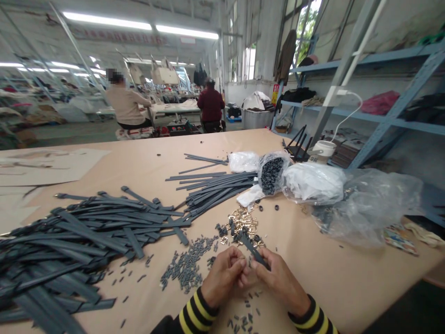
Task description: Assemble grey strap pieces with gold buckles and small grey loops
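Observation:
My right hand [276, 276] is closed on a dark grey strap [253, 248], whose far end reaches over the pile of gold buckles [240, 220]. Close beside it, my left hand [227, 269] has its thumb and fingers pinched together; whatever they hold is too small to make out. To the left of my left hand lies a heap of small dark grey loops [189, 264]. More small dark pieces [245, 320] are scattered on the table below my hands. Several black fittings lie among the buckles.
A large pile of grey straps [79, 236] covers the table's left. Thinner strips [215, 190] lie further back, by a plastic bag of dark rings [271, 174] and white plastic bags [314, 181]. A router [298, 147] stands near blue shelving. Two people sit beyond the table.

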`<move>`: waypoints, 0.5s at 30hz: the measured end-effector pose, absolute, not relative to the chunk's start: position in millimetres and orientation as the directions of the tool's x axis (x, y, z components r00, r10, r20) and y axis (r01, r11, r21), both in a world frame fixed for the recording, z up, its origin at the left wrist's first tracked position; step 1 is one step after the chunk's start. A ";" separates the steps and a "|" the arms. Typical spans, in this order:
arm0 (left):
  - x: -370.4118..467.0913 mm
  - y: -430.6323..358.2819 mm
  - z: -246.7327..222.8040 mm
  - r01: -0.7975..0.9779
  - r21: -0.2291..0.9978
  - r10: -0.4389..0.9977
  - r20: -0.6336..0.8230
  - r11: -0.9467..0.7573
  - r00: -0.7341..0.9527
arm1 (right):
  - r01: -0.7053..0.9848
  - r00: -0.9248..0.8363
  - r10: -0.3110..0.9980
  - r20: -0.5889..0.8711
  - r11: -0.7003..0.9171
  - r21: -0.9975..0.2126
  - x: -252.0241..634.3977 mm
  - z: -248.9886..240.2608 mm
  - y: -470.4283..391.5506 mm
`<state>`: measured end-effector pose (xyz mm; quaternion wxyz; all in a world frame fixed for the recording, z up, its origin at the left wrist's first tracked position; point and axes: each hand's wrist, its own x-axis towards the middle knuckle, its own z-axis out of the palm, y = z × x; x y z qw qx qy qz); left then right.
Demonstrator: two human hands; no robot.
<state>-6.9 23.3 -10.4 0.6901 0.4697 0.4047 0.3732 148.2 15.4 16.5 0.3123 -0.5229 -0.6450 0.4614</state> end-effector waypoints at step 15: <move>-4.5 16.4 -2.8 -0.224 0.910 0.892 -0.249 0.349 0.376 | 0.406 -0.291 0.943 -0.159 -0.029 -0.913 150.2 11.7 14.4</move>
